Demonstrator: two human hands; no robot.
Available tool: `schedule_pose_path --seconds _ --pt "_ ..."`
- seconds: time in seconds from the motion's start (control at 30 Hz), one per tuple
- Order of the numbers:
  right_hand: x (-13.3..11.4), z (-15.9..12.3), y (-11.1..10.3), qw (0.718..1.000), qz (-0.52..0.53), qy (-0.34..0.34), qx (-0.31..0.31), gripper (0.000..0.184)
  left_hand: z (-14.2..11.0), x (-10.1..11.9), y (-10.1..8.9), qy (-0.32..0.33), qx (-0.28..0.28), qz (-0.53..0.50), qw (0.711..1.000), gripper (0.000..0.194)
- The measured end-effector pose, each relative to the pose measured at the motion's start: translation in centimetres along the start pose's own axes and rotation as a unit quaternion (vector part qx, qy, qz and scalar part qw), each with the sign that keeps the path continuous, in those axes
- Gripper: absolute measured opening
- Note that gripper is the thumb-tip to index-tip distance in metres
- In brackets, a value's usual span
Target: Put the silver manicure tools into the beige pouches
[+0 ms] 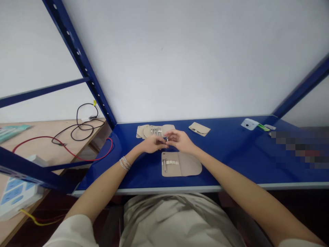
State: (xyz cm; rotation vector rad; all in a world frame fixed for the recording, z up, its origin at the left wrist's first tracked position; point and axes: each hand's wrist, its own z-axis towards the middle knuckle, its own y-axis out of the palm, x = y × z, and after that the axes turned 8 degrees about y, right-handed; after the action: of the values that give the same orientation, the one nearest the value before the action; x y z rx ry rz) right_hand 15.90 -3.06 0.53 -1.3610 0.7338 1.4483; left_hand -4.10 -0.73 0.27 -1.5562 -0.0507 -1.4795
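My left hand [152, 143] and my right hand [180, 140] meet above the blue shelf [231, 161], fingers pinched together on a small metal tool [166, 139] between them. Just below the hands an open beige pouch [181, 164] lies flat, with one metal tool under its elastic bands. Behind the hands lies a pile of open beige pouches [154, 130] holding metal tools. A closed beige pouch [199, 128] rests further right.
A small light-blue camera-like device [249, 124] with a green strap sits at the back right. Blue shelf posts [84, 68] rise on both sides. On the wooden table [41, 144] to the left lie black and red cables [77, 130] and printed boxes.
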Motion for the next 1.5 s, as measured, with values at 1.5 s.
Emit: schedule_pose_path --seconds 1.5 --pt "-0.1 0.3 -0.4 0.972 0.179 0.136 0.073 0.044 0.5 0.3 0.6 -0.047 0.132 -0.007 0.99 0.022"
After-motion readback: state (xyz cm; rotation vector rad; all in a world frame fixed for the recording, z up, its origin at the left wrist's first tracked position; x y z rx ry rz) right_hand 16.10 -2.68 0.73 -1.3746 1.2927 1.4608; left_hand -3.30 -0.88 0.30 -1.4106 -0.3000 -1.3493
